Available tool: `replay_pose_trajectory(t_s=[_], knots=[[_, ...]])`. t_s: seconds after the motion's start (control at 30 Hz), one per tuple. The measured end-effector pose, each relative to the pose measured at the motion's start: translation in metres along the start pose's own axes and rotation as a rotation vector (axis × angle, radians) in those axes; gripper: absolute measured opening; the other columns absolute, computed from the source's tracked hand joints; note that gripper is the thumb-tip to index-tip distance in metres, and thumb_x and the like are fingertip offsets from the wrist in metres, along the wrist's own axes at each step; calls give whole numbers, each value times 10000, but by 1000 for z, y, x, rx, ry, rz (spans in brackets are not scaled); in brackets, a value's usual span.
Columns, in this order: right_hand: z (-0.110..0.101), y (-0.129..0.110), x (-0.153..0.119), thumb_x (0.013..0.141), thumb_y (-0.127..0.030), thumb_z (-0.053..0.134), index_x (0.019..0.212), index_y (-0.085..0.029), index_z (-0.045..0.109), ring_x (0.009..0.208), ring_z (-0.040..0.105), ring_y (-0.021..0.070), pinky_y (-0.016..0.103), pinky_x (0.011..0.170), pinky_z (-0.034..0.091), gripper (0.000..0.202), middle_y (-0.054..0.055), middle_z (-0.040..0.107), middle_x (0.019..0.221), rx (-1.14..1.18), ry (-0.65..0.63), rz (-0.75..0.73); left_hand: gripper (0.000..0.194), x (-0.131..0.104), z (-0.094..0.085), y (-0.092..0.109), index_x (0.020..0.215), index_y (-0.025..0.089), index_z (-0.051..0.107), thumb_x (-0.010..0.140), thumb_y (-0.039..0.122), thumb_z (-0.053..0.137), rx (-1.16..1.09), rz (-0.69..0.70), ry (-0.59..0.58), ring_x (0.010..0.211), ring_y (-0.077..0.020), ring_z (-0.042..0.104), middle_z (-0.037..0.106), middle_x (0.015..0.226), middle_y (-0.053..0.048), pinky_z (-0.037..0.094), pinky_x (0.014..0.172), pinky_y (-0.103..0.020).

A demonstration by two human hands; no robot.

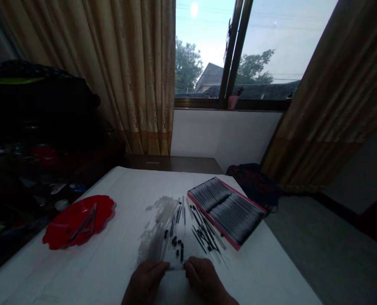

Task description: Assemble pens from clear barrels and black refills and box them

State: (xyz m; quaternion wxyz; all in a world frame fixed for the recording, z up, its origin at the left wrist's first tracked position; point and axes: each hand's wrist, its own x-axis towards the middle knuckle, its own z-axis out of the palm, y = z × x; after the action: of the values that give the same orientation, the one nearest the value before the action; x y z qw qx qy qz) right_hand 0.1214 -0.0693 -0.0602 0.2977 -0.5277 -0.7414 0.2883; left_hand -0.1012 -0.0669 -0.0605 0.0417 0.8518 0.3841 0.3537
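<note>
My left hand (146, 277) and my right hand (203, 275) face each other at the near side of the white table. Between them they pinch a slim pale pen barrel (176, 268), held level, one end in each hand. My fingers hide both its ends. Just beyond lie several short black pen caps (174, 241). Clear pen barrels (156, 241) are heaped past my left hand. Dark thin pen refills (204, 233) lie scattered past my right hand. Rows of pens (237, 207) fill a pink-edged box (212, 220) farther right.
A red scalloped plate (104, 200) with clear tubes (85, 224) in it stands on the left of the white tabletop (118, 262). Dark clutter fills the far left. Behind the table are a low wooden cabinet (175, 163), curtains (146, 76) and a window with a pink cup (233, 102).
</note>
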Motion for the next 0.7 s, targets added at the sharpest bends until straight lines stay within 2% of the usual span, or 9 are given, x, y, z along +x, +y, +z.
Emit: replay_pose_trajectory(t_s=[0.13, 0.37, 0.47, 0.6, 0.7], knots=[[-7, -1, -3, 864, -335, 397, 791, -207, 491, 611, 547, 121, 199, 562, 352, 175, -7, 588, 677, 48, 8, -44, 289, 2, -1, 3, 1073, 283, 654, 922, 340, 414, 17, -17, 32, 817, -134, 691, 738, 907, -30, 562, 726, -188], [0, 5, 1, 891, -367, 291, 613, -219, 400, 547, 520, 127, 221, 541, 329, 334, -13, 519, 565, -20, -13, -12, 293, 4, -3, 6, 1071, 294, 652, 925, 350, 404, 31, -5, -2, 825, -138, 689, 738, 913, -27, 562, 731, -198], [-6, 0, 1, 891, -352, 307, 672, -219, 431, 558, 532, 127, 215, 545, 338, 285, -22, 523, 579, 75, -39, 9, 296, 3, -1, 4, 1060, 289, 656, 927, 350, 399, 26, -13, 14, 818, -138, 693, 741, 905, -29, 563, 726, -192], [-17, -6, -4, 856, -317, 407, 847, -213, 454, 608, 517, 125, 210, 562, 346, 114, -22, 543, 690, 131, -31, -42, 311, 1, 1, 3, 1078, 281, 645, 934, 344, 377, 24, -33, -5, 831, -142, 694, 738, 918, -34, 567, 730, -203], [-17, -5, -7, 846, -292, 419, 835, -214, 451, 598, 499, 121, 210, 562, 342, 85, -27, 530, 681, 125, -18, -64, 318, 0, 1, 3, 1081, 284, 643, 934, 355, 370, 39, -36, -13, 835, -150, 694, 738, 924, -36, 572, 729, -220]])
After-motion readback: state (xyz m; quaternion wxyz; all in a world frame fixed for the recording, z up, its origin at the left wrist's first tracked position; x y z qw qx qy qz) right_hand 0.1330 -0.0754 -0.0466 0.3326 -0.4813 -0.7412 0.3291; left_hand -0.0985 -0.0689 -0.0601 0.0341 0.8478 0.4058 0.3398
